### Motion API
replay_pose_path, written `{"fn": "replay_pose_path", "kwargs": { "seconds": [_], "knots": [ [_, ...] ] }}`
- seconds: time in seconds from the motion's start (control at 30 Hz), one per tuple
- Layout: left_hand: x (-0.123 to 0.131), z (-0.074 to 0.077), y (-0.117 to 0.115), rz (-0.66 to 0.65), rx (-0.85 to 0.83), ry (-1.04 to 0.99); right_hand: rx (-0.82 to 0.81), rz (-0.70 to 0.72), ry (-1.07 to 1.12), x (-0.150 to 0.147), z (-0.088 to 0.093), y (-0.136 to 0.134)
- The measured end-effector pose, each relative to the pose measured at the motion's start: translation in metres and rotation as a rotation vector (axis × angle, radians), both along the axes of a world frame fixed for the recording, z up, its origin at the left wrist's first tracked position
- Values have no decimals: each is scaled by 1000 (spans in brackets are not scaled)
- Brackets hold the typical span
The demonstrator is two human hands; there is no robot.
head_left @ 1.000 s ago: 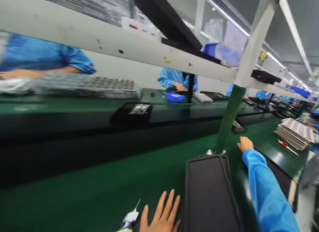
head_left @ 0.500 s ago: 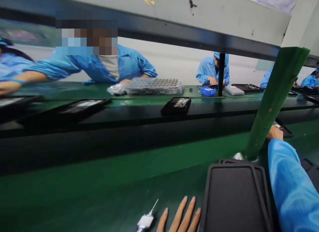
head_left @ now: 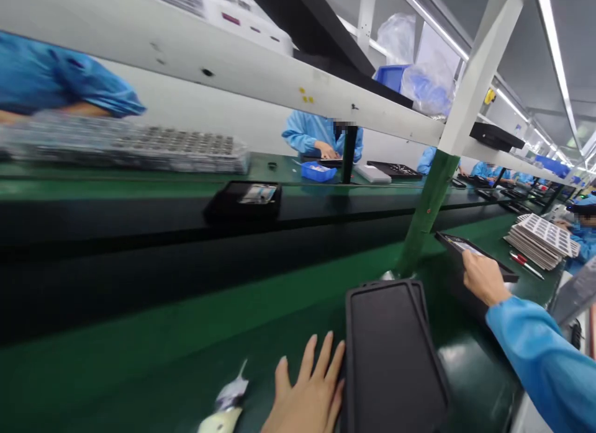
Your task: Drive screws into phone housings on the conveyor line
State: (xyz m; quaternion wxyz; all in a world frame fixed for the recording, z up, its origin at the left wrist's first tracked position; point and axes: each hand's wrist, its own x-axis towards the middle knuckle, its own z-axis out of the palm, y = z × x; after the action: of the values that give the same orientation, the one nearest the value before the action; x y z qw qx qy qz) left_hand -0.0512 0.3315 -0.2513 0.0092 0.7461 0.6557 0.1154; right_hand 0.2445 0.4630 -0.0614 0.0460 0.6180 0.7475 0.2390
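Note:
My left hand [head_left: 307, 386] lies palm down on the green bench with its fingers spread, beside a stack of dark trays [head_left: 393, 358]. Left of it is a dispensing syringe [head_left: 230, 396] with a thin needle, its lower part cut off by the frame. My right hand [head_left: 484, 278], in a blue sleeve, reaches out to the right and is closed on the near edge of a black tray [head_left: 500, 268]. Flat parts lie in that tray, partly covered by the fingers. The tray looks tilted; whether it is clear of the bench I cannot tell.
A green-wrapped post [head_left: 426, 203] rises behind the tray stack. Another black tray [head_left: 223, 203] holding a device is on the raised dark strip. Beyond are a blue bin [head_left: 319, 171] and co-workers in blue. White sheets [head_left: 542, 241] and a red-and-white pen [head_left: 526, 265] lie far right.
The view has swung right. My right hand, formerly partly behind the post, now shows fully with the tray, which has come nearer. My left hand shows more of its back.

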Motion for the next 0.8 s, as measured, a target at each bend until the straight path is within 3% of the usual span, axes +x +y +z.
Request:
{"fn": "replay_pose_path", "kwargs": {
  "seconds": [0.13, 0.23, 0.3, 0.4, 0.47, 0.6, 0.7, 0.8],
  "knots": [
    [15, 31, 0, 15, -95, -77, 102, 97, 67, -6, 9, -125],
    [16, 37, 5, 44, -85, -244, 245, 208, 153, -39, -9, -192],
    [11, 39, 7, 53, -73, -335, 266, 190, 189, -74, -29, -217],
    [-4, 44, 0, 3, -5, -389, 166, 110, 281, -126, -59, -224],
    [-17, 48, -13, -55, 96, -467, 84, 99, 379, -145, -72, -218],
    [-42, 57, -53, -145, 273, -714, 123, -13, 467, -142, -77, -198],
    [-53, 70, -82, -124, 230, -850, 83, -82, 373, -131, -72, -184],
    [-56, 84, -101, -58, 163, -955, 3, -19, 298, -126, -65, -169]
  ]
}}
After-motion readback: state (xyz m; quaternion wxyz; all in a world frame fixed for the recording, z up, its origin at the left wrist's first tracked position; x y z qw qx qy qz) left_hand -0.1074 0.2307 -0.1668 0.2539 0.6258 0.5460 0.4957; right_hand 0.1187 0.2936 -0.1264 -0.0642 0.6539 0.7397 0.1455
